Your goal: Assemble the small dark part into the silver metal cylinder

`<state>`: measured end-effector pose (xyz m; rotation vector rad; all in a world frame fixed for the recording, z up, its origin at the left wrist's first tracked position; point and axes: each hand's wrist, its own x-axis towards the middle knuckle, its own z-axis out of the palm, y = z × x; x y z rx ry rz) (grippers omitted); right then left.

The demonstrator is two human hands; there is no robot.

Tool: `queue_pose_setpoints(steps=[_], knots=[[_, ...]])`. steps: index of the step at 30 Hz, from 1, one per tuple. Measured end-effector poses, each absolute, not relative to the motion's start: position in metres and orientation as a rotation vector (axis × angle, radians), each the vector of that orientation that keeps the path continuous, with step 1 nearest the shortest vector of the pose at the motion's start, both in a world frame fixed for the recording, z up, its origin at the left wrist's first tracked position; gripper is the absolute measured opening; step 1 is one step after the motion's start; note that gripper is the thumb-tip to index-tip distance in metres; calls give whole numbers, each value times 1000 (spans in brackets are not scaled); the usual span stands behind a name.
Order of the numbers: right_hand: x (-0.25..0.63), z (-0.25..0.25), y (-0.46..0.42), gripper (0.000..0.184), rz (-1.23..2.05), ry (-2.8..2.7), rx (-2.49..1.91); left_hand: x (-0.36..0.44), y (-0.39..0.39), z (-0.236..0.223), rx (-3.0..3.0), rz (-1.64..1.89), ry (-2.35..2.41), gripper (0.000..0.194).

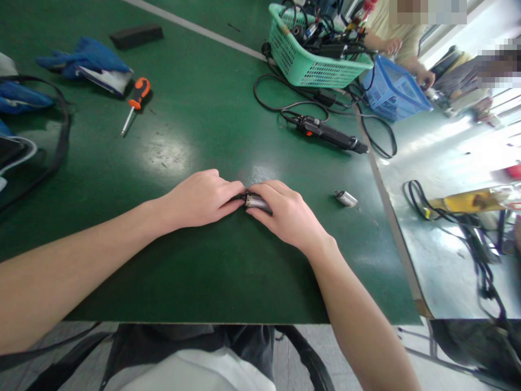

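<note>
My right hand (285, 214) wraps round a small silver metal cylinder (257, 202) that looks like a little motor, low over the green table. With thumb and fingers pinched together, my left hand (207, 199) grips a dark piece at the cylinder's left end; most of that piece is hidden by the fingers. To the right of my hands lies another short silver cylinder (345, 199) with a dark end. An electric screwdriver (329, 133) with a black cable rests beyond my right hand.
A green basket (313, 68) full of cables and parts stands at the back, beside a blue basket (394, 89). An orange-black screwdriver (138, 100), a dark block (136, 36) and blue pouches (91, 62) lie left. Co-workers sit at the far right.
</note>
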<state>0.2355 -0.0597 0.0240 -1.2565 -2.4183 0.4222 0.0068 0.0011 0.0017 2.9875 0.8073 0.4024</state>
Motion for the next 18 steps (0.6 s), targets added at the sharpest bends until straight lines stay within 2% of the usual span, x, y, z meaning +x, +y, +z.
queue_pose_setpoints(steps=[18], knots=[[234,25,-60,23,425,-2419,-1262,7,1,1,3001,377,831,30]])
